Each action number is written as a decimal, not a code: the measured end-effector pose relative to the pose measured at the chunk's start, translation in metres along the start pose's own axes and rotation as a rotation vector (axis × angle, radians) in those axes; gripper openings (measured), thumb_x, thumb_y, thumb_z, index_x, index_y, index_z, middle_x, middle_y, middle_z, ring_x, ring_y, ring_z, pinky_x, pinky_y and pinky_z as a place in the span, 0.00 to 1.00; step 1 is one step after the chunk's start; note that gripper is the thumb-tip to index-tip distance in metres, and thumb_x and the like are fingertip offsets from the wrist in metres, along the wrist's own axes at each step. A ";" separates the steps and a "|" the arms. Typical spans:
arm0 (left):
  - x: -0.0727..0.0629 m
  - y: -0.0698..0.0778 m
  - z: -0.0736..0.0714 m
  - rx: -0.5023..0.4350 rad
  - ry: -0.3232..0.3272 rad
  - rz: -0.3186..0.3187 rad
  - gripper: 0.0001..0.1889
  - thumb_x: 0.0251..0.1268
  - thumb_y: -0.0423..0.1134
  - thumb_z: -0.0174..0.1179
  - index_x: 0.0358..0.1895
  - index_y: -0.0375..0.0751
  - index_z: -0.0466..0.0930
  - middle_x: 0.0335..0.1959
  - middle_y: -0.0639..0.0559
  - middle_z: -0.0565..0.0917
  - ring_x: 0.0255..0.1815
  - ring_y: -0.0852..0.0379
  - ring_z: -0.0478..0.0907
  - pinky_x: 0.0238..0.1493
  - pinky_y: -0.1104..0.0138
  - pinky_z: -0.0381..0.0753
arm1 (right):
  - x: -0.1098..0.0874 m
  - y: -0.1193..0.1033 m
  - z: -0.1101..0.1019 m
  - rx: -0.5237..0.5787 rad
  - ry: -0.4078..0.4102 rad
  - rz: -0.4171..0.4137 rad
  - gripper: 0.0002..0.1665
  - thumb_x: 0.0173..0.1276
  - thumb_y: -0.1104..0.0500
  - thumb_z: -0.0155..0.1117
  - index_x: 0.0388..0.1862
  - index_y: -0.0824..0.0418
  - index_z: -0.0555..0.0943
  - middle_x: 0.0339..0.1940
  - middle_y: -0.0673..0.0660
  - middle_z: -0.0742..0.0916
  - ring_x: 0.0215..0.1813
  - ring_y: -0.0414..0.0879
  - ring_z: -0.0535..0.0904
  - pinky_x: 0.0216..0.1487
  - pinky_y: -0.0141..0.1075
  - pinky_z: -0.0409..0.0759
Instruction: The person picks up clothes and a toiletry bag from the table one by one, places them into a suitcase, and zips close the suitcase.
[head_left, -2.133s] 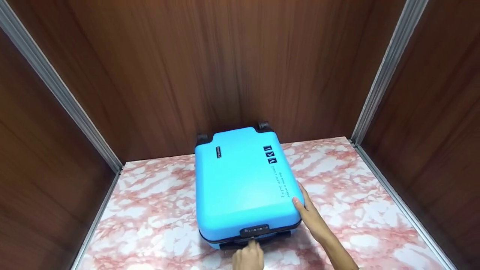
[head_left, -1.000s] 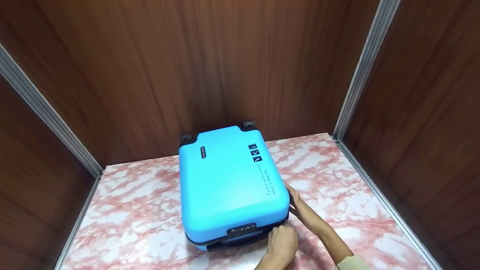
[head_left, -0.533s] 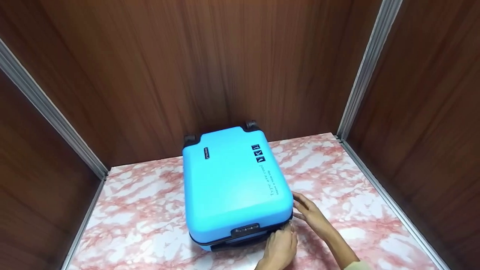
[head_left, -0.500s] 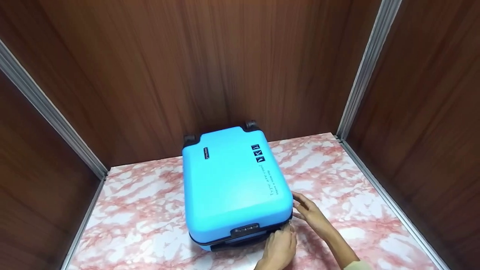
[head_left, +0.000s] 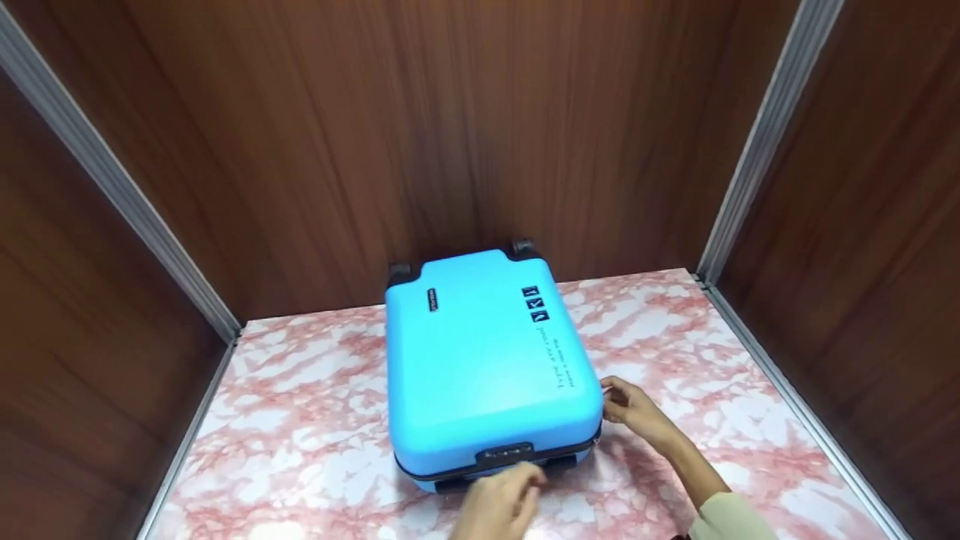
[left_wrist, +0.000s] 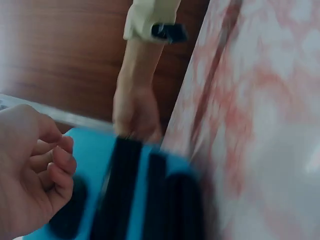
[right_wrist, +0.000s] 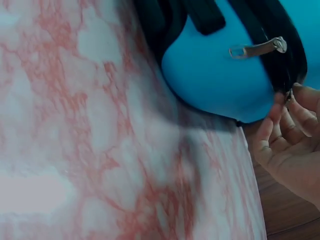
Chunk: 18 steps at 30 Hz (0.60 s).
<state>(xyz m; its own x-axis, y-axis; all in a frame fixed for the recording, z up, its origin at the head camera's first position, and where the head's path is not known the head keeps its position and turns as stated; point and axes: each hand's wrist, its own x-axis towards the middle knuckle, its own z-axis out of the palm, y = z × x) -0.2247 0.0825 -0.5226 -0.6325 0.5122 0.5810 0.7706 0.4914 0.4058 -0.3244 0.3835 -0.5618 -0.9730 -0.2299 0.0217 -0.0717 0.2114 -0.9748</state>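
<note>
A bright blue hard-shell suitcase (head_left: 480,360) lies flat, its black wheels towards the back wall and its combination lock (head_left: 504,454) facing me. My left hand (head_left: 501,501) is in front of the lock side, fingers loosely curled and holding nothing. At the right front corner my right hand (head_left: 637,416) pinches a small metal zipper pull (right_wrist: 289,95) between thumb and fingertips. Another zipper pull (right_wrist: 257,49) hangs from the black zipper track (right_wrist: 272,40) close by. In the left wrist view the side handle (left_wrist: 155,200) runs along the suitcase beside the zipper.
The suitcase rests on a pink-and-white marbled table (head_left: 300,420). Brown wood-grain panels (head_left: 465,135) enclose the back and both sides, joined by grey metal posts (head_left: 772,127).
My left hand has left the right front corner and moved left, in front of the lock. My right hand stays at the corner. The head view has shifted slightly.
</note>
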 end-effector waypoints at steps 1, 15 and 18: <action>-0.002 -0.004 -0.009 0.003 0.057 0.029 0.10 0.57 0.29 0.63 0.40 0.45 0.81 0.32 0.57 0.87 0.26 0.71 0.77 0.33 0.82 0.76 | 0.001 -0.001 -0.002 -0.006 -0.007 0.011 0.20 0.75 0.54 0.58 0.57 0.67 0.73 0.38 0.52 0.81 0.40 0.42 0.79 0.46 0.40 0.80; -0.007 -0.075 -0.088 0.129 0.484 -0.350 0.20 0.54 0.28 0.64 0.53 0.32 0.76 0.50 0.41 0.76 0.51 0.49 0.68 0.53 0.57 0.71 | 0.008 -0.002 -0.012 0.006 -0.079 0.012 0.12 0.75 0.52 0.58 0.48 0.59 0.76 0.40 0.49 0.80 0.42 0.39 0.77 0.47 0.38 0.78; -0.009 -0.085 -0.086 0.024 0.394 -0.495 0.26 0.63 0.35 0.61 0.63 0.29 0.69 0.61 0.33 0.71 0.61 0.39 0.65 0.61 0.47 0.66 | 0.010 -0.002 -0.014 0.011 -0.115 -0.010 0.09 0.77 0.54 0.56 0.45 0.59 0.76 0.34 0.50 0.77 0.34 0.39 0.72 0.39 0.32 0.73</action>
<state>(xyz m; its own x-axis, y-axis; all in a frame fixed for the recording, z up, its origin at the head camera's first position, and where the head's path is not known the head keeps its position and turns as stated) -0.2776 -0.0243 -0.5016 -0.8340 -0.0748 0.5467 0.3895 0.6219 0.6794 -0.3365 0.3937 -0.5562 -0.9404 -0.3401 0.0065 -0.0783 0.1979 -0.9771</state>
